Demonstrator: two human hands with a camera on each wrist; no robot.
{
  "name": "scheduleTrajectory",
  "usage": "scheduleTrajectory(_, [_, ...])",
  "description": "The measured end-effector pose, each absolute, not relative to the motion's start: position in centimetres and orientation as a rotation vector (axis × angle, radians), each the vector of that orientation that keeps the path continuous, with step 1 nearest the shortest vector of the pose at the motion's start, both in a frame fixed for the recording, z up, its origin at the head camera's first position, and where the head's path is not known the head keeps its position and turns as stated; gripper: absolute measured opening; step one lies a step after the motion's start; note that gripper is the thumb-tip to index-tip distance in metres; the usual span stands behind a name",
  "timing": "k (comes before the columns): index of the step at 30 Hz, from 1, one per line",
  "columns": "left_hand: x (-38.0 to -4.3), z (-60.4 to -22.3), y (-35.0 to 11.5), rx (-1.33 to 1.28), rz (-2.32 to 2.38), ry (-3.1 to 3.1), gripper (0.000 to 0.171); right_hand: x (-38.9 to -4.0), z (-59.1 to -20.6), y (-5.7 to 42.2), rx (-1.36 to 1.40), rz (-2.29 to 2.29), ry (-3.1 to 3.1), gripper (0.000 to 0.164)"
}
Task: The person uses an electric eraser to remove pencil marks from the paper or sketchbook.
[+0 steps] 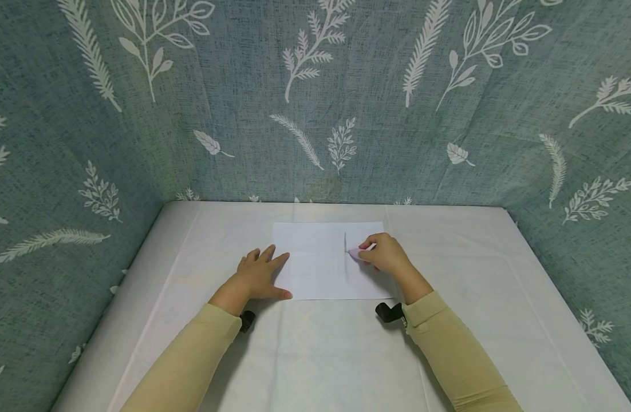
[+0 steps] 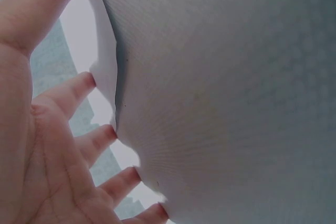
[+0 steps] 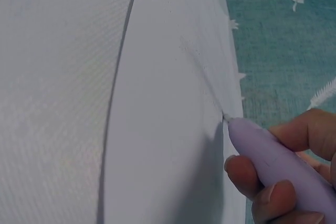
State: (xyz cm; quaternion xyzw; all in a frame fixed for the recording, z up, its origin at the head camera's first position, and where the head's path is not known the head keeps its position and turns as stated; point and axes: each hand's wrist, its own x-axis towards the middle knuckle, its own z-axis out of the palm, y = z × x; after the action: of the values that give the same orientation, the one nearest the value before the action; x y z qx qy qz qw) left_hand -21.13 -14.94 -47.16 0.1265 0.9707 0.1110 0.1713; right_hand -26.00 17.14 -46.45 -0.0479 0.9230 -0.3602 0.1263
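Observation:
A white sheet of paper [image 1: 315, 257] lies on the white-covered table. My right hand [image 1: 387, 254] grips a lilac pen-shaped paper cutter [image 3: 273, 161], thumb and fingers wrapped about its thick body. The cutter's small metal tip touches the sheet, right of its middle. From that tip a dark, slit-like line runs toward the far edge; a fainter crease-like line extends toward the near edge. At the sheet's left end, my left hand [image 1: 259, 276] rests with spread fingers, its fingertips on the paper. In the left wrist view, that paper edge [image 2: 105, 40] bends up slightly beside the fingers [image 2: 71, 93].
The white table cover [image 1: 315, 355] surrounds the sheet on all sides. A green leaf-patterned curtain [image 1: 243, 143] stands behind the table and along both sides. Black wrist straps with cameras [image 1: 389, 312] hang under both wrists, near the sheet's front edge.

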Motion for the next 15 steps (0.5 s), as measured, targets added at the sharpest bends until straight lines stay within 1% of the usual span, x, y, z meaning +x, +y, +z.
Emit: scheduleTrajectory(15, [-20.96,-46.75,-14.84,0.370,0.311,2.753,0.104,-25.91,-46.43,17.06,-0.165,-1.042,2.681,0.020])
